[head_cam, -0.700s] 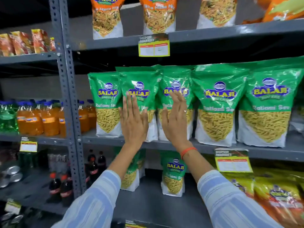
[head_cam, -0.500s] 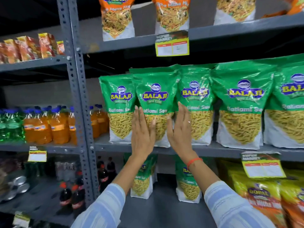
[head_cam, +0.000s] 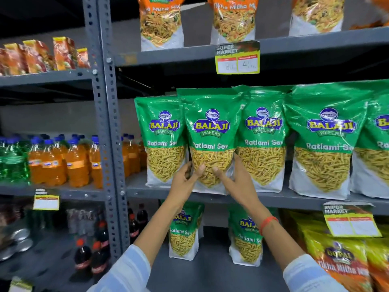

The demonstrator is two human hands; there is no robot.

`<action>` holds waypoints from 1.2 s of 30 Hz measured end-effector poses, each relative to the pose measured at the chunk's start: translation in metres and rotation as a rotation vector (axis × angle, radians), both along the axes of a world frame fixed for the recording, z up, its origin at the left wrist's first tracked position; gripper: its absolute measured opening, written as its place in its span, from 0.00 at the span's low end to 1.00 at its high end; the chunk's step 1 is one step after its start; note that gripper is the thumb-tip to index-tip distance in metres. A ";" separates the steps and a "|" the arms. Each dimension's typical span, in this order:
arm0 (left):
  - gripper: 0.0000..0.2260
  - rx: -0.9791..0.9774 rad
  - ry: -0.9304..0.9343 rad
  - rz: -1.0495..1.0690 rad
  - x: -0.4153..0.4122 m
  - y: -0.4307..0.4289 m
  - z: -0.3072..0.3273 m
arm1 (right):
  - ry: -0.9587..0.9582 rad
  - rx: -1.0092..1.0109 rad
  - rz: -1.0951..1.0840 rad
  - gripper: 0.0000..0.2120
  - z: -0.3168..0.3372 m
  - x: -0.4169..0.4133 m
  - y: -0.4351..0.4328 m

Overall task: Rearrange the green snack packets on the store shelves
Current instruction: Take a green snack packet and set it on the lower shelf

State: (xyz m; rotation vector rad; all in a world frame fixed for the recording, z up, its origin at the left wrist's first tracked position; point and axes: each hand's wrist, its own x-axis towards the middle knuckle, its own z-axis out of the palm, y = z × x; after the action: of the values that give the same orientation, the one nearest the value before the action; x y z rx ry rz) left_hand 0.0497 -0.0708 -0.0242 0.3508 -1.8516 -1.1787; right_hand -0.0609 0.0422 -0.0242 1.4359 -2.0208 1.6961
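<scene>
Several green Balaji Ratlami Sev packets stand in a row on the middle shelf (head_cam: 273, 200). The second packet from the left (head_cam: 210, 131) sits forward of its neighbours. My left hand (head_cam: 186, 178) grips its lower left edge and my right hand (head_cam: 233, 180) grips its lower right edge, both thumbs pressed on its clear front. To its left stands another green packet (head_cam: 162, 140), and to its right two more, one (head_cam: 263, 140) touching it and one (head_cam: 324, 142) further along. Two smaller green packets, the left (head_cam: 183, 234) and the right (head_cam: 245, 241), stand on the shelf below, partly hidden by my forearms.
A grey upright post (head_cam: 107, 127) splits the shelving. Orange and green drink bottles (head_cam: 52, 163) fill the left bay, with dark cola bottles (head_cam: 92, 253) below them. Orange mix packets (head_cam: 160, 20) stand on the top shelf. Price tags (head_cam: 236, 57) hang off shelf edges. Yellow-orange packets (head_cam: 341, 260) lie lower right.
Both hands dropped from flat against the packet fronts and closed on the lower edges of the second packet. The view moved closer and shifted left.
</scene>
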 end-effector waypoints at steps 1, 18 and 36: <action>0.13 -0.011 0.009 0.002 0.004 0.002 0.002 | -0.011 -0.017 0.005 0.41 0.000 0.002 0.002; 0.27 0.036 -0.055 0.059 0.095 0.024 -0.085 | -0.073 -0.152 0.146 0.33 -0.103 0.063 0.034; 0.30 0.293 -0.386 -0.021 0.104 -0.095 -0.276 | -0.381 0.334 0.202 0.33 -0.283 0.057 -0.088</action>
State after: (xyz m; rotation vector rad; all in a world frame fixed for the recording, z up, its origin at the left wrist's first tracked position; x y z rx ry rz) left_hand 0.1538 -0.1654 -0.3000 0.7701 -2.0071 -1.4809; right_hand -0.0034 -0.0456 -0.3074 1.5547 -2.5394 1.9039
